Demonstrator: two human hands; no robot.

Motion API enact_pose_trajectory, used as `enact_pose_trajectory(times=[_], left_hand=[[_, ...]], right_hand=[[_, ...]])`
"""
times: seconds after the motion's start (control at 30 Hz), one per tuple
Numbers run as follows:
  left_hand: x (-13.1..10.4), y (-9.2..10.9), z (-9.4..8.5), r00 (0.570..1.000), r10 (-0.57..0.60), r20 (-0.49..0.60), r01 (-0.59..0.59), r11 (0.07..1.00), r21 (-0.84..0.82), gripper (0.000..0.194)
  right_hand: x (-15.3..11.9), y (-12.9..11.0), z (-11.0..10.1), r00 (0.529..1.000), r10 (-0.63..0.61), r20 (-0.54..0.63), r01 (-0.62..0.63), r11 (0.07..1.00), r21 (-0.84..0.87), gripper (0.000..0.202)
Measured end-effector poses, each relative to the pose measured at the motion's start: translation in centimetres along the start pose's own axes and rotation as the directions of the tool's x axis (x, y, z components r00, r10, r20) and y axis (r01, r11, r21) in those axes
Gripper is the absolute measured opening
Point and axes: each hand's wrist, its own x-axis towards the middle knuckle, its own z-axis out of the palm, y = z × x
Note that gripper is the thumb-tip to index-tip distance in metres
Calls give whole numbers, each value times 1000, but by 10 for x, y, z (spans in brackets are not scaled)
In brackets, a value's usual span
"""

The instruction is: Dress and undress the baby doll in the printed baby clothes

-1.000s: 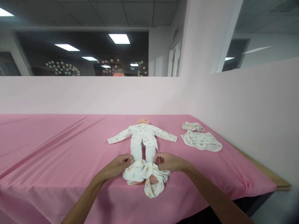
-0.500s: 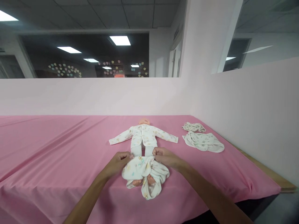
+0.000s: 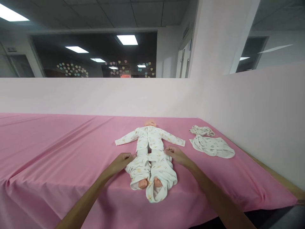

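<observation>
A baby doll [image 3: 150, 123] lies on its back on the pink sheet, head toward the wall, in a white patterned jacket [image 3: 149, 137] with both sleeves spread out. White patterned trousers [image 3: 152, 165] are around its legs, with the two feet showing at the leg openings. My left hand [image 3: 124, 159] is closed on the left side of the trousers' waistband. On the other side of the waistband, my right hand [image 3: 175, 154] pinches the fabric. Under the jacket's hem, a white layer shows at the doll's thighs.
Two crumpled white patterned cloths, a small one [image 3: 202, 130] and a larger one [image 3: 212, 146], lie at the right of the pink sheet [image 3: 71, 152]. A pale wall [image 3: 95, 97] with windows stands behind; another is on the right.
The trousers' waistband has moved up the doll's legs toward the jacket, and more of the feet shows. Both hands have moved up slightly with it. The view has shifted a little to the left.
</observation>
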Motion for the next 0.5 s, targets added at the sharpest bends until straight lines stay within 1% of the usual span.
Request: enact_pose_trajectory(times=[0.1, 0.2, 0.3, 0.4, 0.5], left_hand=[[4, 0, 1, 1000, 8, -28, -6, 999, 47, 49], [20, -1, 10, 997, 37, -70, -33, 998, 56, 43], [40, 0, 18, 968, 119, -220, -89, 986, 141, 33], [57, 3, 16, 929, 142, -342, -70, 974, 215, 26], [72, 6, 9, 926, 127, -357, -63, 981, 186, 25]], right_hand=[[11, 4, -1, 997, -49, -63, 45, 997, -62, 32], [15, 6, 11, 996, -71, -51, 65, 992, -104, 31], [11, 4, 21, 995, -89, -51, 81, 988, -135, 30], [8, 0, 23, 992, -106, -69, 94, 983, -157, 27], [17, -5, 23, 993, -78, -91, 60, 982, -181, 28]])
